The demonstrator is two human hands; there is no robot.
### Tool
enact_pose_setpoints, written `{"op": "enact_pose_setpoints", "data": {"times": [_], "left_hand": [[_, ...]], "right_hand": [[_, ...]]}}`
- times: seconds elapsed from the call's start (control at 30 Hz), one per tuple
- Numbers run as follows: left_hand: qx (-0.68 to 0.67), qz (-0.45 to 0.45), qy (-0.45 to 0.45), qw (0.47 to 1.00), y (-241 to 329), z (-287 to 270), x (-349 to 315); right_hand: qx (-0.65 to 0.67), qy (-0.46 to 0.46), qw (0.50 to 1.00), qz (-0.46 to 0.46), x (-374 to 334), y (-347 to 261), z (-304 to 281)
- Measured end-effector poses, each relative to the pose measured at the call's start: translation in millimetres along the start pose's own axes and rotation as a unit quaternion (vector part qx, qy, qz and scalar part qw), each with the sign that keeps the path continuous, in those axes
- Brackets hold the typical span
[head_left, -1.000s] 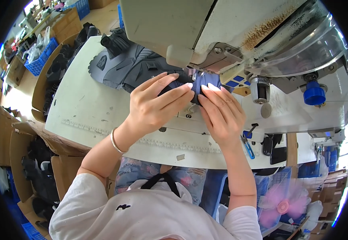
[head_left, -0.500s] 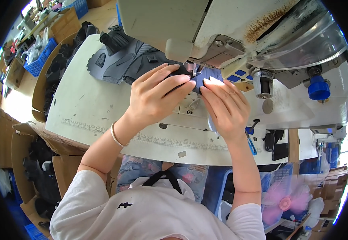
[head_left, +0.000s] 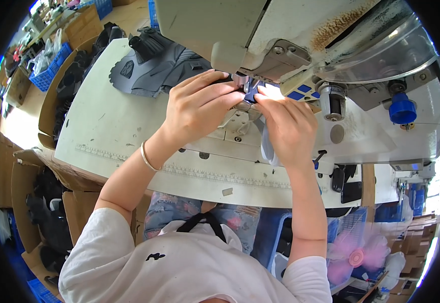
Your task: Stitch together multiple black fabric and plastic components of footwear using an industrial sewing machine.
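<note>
The white table spans the view from nine to three o'clock, and the sewing machine overhangs it from twelve to two. The grey piece, toward eleven, lies spread on the table, which seems to carry its weight, while its near end goes under the left hand. That hand, close to twelve, appears to grasp this end with gathered fingertips; the right hand, at one, pinches the blue cloth. Their tips nearly meet, probably to keep the layers lined up. A pale strip hangs below the right hand toward six. The metal foot is right by the blue cloth; whether it presses, I cannot tell. The machine hangs low at twelve, limiting lift; the table's near edge curves below at six, leaving more room toward eight
</note>
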State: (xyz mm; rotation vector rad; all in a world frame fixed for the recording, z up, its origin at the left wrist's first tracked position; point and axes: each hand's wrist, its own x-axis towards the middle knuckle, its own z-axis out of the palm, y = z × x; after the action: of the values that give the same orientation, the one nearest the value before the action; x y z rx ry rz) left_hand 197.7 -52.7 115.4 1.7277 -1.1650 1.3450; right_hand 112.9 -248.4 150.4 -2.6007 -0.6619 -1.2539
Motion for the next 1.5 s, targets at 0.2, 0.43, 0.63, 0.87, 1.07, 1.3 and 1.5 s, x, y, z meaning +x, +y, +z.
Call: {"op": "enact_pose_setpoints", "data": {"times": [0.2,0.43,0.63,0.87,1.07,1.3,1.5], "left_hand": [[-0.018,-0.009,0.01,1.0,-3,6,-6],[-0.029,-0.037,0.005,0.999,9,5,-8],[0.095,-0.162,-0.097,0.977,16,-11,7],[0.204,0.12,-0.085,0.968,-72,-3,15],[0.384,0.051,-0.264,0.883,-231,-102,64],[0.506,-0.065,0.006,0.86,-305,-445,95],[0.689,-0.06,-0.053,0.72,-118,-717,34]], "right_hand": [[0.017,0.012,0.999,0.026,-1,1,1],[0.035,0.06,0.998,-0.012,-2,7,7],[0.029,0.01,0.999,0.014,-14,2,12],[0.05,0.055,0.995,0.073,-57,3,10],[0.047,0.044,0.989,0.132,-90,0,-9],[0.232,-0.107,0.943,0.211,-132,-8,2],[0.277,-0.17,0.916,0.236,-125,-28,22]]}}
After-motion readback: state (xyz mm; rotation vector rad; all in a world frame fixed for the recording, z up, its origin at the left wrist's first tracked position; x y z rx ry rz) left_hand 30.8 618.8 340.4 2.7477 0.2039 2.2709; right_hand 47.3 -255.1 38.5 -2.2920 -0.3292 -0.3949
